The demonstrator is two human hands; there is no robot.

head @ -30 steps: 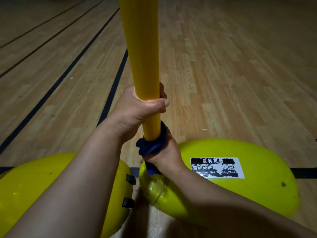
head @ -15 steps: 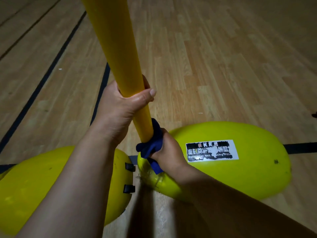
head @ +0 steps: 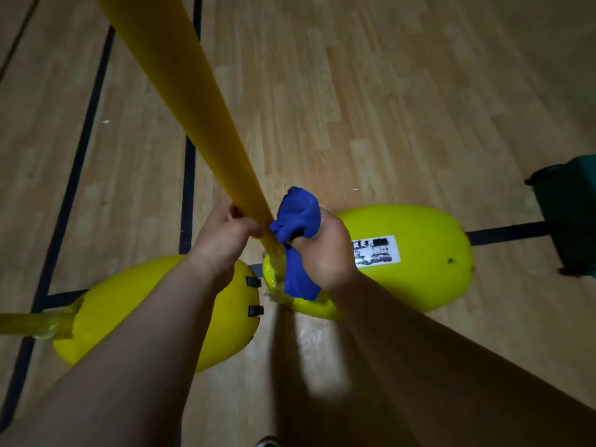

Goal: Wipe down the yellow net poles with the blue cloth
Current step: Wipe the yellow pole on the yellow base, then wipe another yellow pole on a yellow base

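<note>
At frame centre, the yellow net pole [head: 193,101] is being gripped by the left hand [head: 222,237] just above its base [head: 403,253]. The blue cloth [head: 296,221] is being pinched in the right hand [head: 325,253], whose grip is being pressed against the pole's foot. The lowest section is judged as being wiped; the second pole [head: 29,324], lower left, is judged outstanding. A dark green container [head: 571,208] is being shown at the right edge, contents hidden.

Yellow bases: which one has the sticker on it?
The right yellow base, beside the right hand, has a white and black sticker. The left yellow base has none showing, only two black clips.
</note>
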